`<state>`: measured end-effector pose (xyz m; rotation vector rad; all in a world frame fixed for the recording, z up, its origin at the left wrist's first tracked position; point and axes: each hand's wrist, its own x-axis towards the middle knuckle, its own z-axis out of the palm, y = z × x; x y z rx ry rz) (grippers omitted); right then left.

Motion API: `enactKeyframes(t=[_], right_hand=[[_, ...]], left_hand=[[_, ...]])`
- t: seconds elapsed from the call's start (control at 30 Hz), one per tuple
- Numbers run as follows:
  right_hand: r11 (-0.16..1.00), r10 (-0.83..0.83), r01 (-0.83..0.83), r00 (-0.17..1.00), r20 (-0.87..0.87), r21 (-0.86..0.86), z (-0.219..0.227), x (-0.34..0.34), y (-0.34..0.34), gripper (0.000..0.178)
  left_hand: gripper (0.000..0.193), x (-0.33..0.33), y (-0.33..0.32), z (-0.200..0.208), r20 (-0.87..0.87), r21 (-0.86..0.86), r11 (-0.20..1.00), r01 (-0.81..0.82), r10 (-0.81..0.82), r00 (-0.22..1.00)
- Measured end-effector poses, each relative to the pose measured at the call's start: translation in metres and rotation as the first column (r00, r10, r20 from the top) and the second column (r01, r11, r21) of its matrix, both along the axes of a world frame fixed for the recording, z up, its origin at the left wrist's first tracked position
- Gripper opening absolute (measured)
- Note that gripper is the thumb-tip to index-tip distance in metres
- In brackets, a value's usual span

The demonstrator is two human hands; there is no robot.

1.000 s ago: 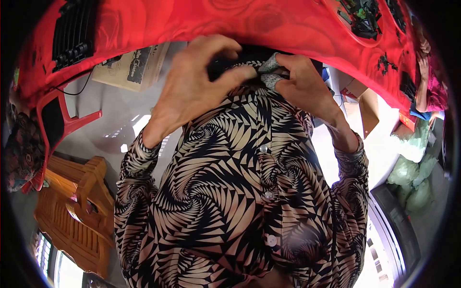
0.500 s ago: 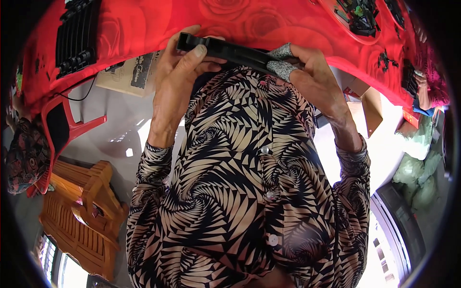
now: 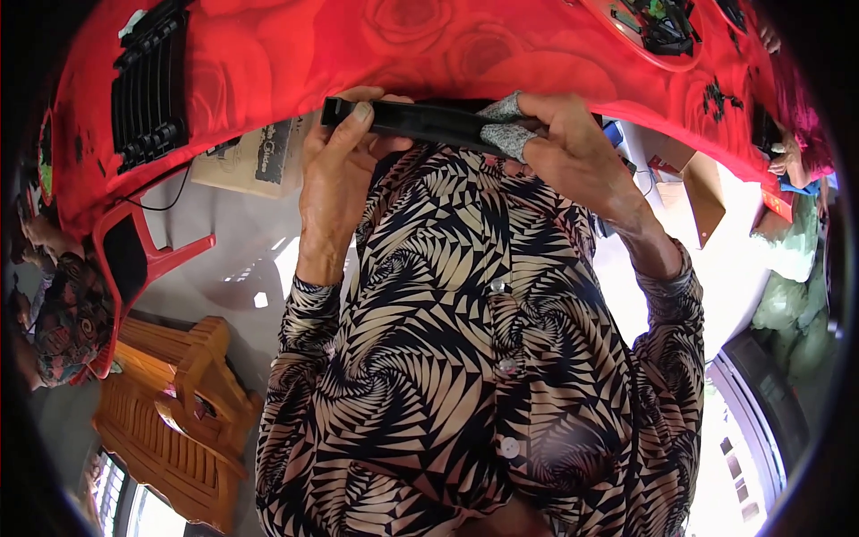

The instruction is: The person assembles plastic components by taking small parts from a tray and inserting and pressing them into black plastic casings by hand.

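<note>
A long, narrow black plastic part [image 3: 425, 123] lies crosswise between my two hands, just over the near edge of the red-covered table [image 3: 304, 45]. My left hand [image 3: 329, 166] grips its left end, thumb on top and fingers behind and beneath. At the other end, my right hand [image 3: 577, 148] pinches the part between thumb and forefinger. Both of those fingertips wear grey speckled covers [image 3: 508, 140], which hide that end. Farther left on the table, several similar long black parts [image 3: 148, 112] are laid side by side.
A red-rimmed tray [image 3: 667, 63] of small black pieces sits at the far right, with loose black bits [image 3: 716, 100] nearer. Another person's hand [image 3: 787, 163] is at the right edge. A red chair [image 3: 170, 258] and cardboard box [image 3: 246, 166] stand left, below the table.
The black part's left end has come down, so it lies more level. My left thumb has slid nearer that end. The whole view has shifted slightly.
</note>
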<state>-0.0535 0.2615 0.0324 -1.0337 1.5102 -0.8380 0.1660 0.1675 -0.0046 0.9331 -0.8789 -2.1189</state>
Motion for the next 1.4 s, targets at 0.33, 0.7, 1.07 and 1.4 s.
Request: enactKeyframes(t=[0.33, 0.7, 1.07, 1.4], right_hand=[[0.991, 0.004, -0.022, 0.991, -0.134, -0.132, -0.002, 0.005, 0.002, 0.016], [0.991, 0.111, -0.129, 0.954, -0.278, -0.047, -0.009, 0.006, 0.0, 0.016], [0.973, 0.23, -0.209, 0.852, -0.47, 0.098, 0.004, 0.012, -0.006, 0.019], [0.98, 0.198, -0.183, 0.845, -0.497, 0.08, -0.006, 0.021, -0.009, 0.019]], left_hand=[[0.026, 0.016, -0.014, 0.002, 0.035, -0.074, 0.985, 0.155, -0.152, 0.988], [0.035, -0.004, -0.024, 0.033, 0.742, -0.326, 0.446, 0.833, -0.425, 0.518], [0.023, -0.019, -0.002, 0.021, 0.813, -0.424, 0.345, 0.837, -0.262, 0.52], [0.019, -0.026, 0.007, 0.016, 0.872, -0.251, 0.527, 0.812, -0.242, 0.426]])
